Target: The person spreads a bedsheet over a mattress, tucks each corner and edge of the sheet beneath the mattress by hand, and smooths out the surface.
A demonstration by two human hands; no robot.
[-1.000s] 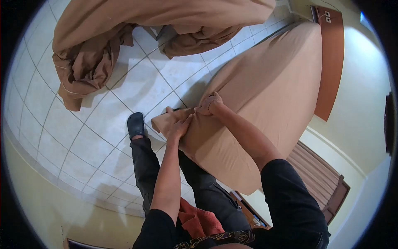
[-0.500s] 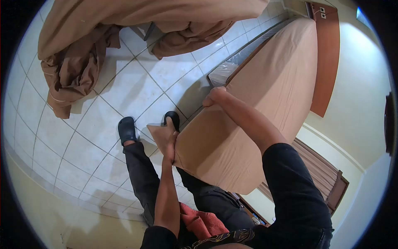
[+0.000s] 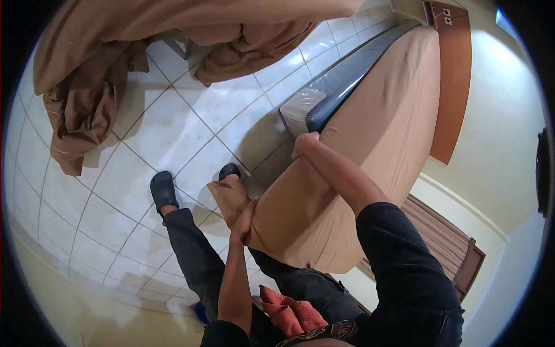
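Observation:
A tan bed sheet (image 3: 376, 124) lies over the bed and hangs down towards me in a loose fold. My left hand (image 3: 245, 220) is closed around the sheet's hanging part, and a flap of cloth sticks out beyond the fingers. Close to the bed's corner, my right hand (image 3: 304, 143) is a fist gripping the sheet's edge. Beside that fist, the dark blue side of the mattress (image 3: 329, 110) shows bare. Under it is a bed base with clear plastic wrap (image 3: 299, 110) at its corner. Fingertips of both hands are partly hidden.
Brown fabric (image 3: 87, 124) hangs in a heap from a covered piece of furniture at the upper left, with a metal leg (image 3: 184, 47) beneath. White tiles (image 3: 173, 110) cover the floor. A wooden headboard (image 3: 454, 87) stands behind the bed. A red towel (image 3: 292, 312) is at my waist.
The sheet's edge has risen off the mattress side, baring its dark blue surface. My left hand has shifted slightly right; my right hand has moved slightly right and down. My feet have moved left.

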